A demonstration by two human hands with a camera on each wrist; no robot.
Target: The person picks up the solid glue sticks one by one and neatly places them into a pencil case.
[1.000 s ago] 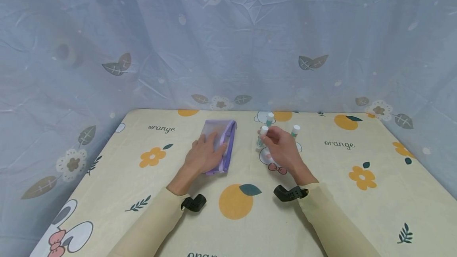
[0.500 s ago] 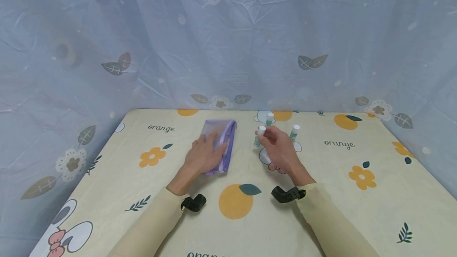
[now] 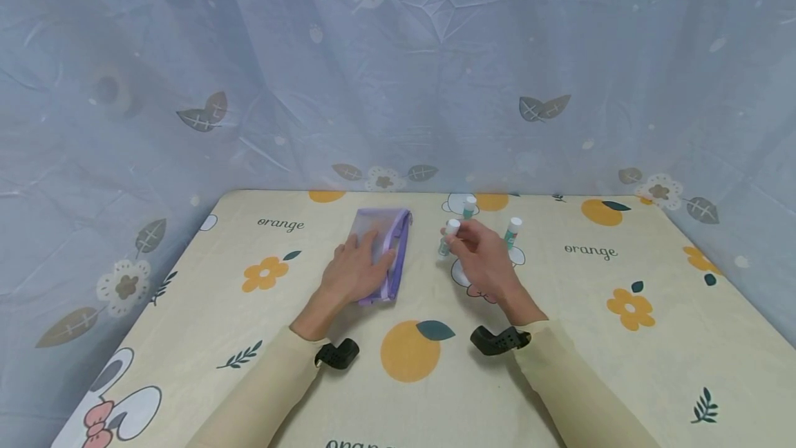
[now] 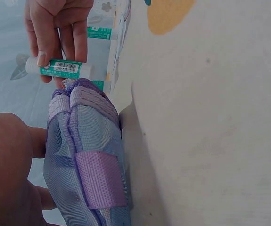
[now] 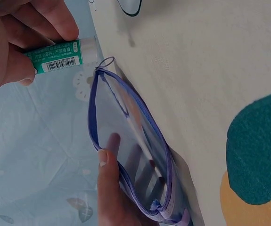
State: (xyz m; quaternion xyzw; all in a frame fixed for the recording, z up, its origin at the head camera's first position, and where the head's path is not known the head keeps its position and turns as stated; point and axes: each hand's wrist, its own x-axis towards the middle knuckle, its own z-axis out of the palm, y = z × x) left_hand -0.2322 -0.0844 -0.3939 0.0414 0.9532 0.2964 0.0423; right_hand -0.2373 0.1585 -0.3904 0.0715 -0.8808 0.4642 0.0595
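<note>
A purple-edged mesh pouch [image 3: 372, 218] lies on the cloth, and the left hand [image 3: 351, 272] rests on it with fingers spread. In the right wrist view the left thumb [image 5: 107, 183] touches the rim of the pouch [image 5: 94, 113], whose zipper side gapes; the other fingers show through the mesh. To the right, the right hand [image 3: 488, 265] pinches a green glue stick with a white cap [image 3: 452, 227] between thumb and fingers. The left wrist view shows this glue stick [image 4: 65, 68] just beyond the pouch's end.
Two more glue sticks stand upright near the right hand, one behind it [image 3: 469, 208] and one to its right [image 3: 513, 232]. A patterned yellow cloth [image 3: 435, 406] covers the table, with a grey-blue curtain [image 3: 398, 75] behind.
The right hand has moved slightly left towards the pouch with the pinched glue stick, uncovering more of the glue stick on its right. The left hand and the pouch have not moved.
</note>
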